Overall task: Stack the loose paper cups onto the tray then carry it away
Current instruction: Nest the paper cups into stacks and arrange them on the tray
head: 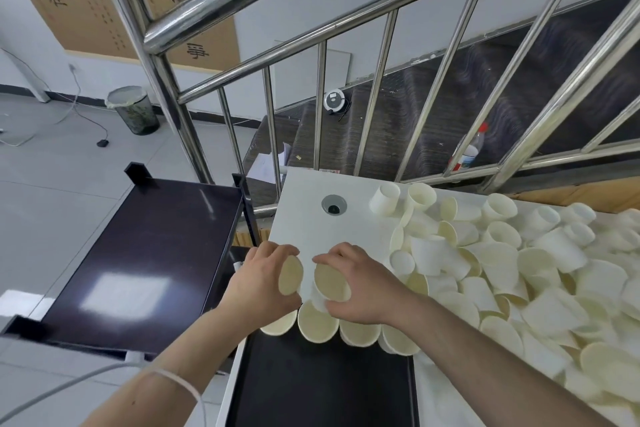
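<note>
Left hand: the left hand [268, 279] is curled around a paper cup [290, 275], fingers over the top, thumb underneath, the cup tipped so its open mouth faces back toward the camera

Right hand: the right hand [360, 282] is clamped on a second cup [331, 282], fingers wrapped over its far side and thumb pressing low; that cup is tilted too, mouth turned toward the viewer

Between the hands: the two held cups sit just beside each other, rims close, whether they touch I cannot tell

Below the hands: a row of upright cups [318, 322] stands along the far edge of the black tray [318, 388], directly under both palms; the right thumb looks to rest against one of them

Tray: mostly bare dark surface nearer the camera than the hands, lying on the white table [308, 215]

Right of the hands: a big loose heap of cups [519, 270] is spread across the table, lying on their sides and at all angles, starting just beside the right wrist

Left of the hands: a dark cart shelf [145, 253] sits beyond the table edge, near the left forearm

Beyond the hands: a round cable hole [334, 205] in the table top, then a steel railing [311, 35]

Left wrist: a thin white band [176, 381] loops around the forearm
</note>
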